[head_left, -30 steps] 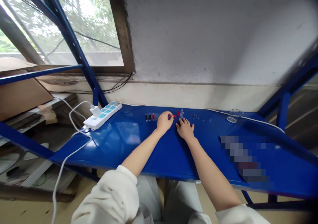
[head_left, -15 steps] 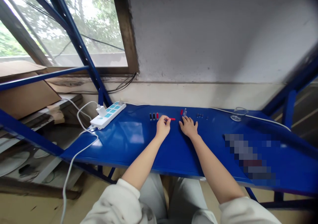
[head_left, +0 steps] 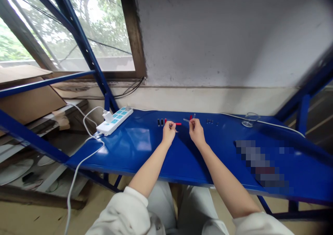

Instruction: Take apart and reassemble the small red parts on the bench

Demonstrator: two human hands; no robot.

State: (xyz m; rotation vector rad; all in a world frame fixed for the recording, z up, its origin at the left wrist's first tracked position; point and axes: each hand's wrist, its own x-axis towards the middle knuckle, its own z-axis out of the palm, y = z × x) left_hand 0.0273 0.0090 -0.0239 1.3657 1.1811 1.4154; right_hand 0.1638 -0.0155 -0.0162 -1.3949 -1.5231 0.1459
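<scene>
No text, label, brand, number or sign can be read here. The power strip has blue socket faces, but any marks on them are too small to tell. The black pieces and the red tube are also too small for reading. On the table, at right, coarse squares cover one patch, so any writing there is hidden.

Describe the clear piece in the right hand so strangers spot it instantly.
At the blue table, find the right hand. Pinched there, a slim clear piece juts toward the left hand. Unlike the red piece, it is see-through; unlike the other clear piece, nearly level.
</scene>
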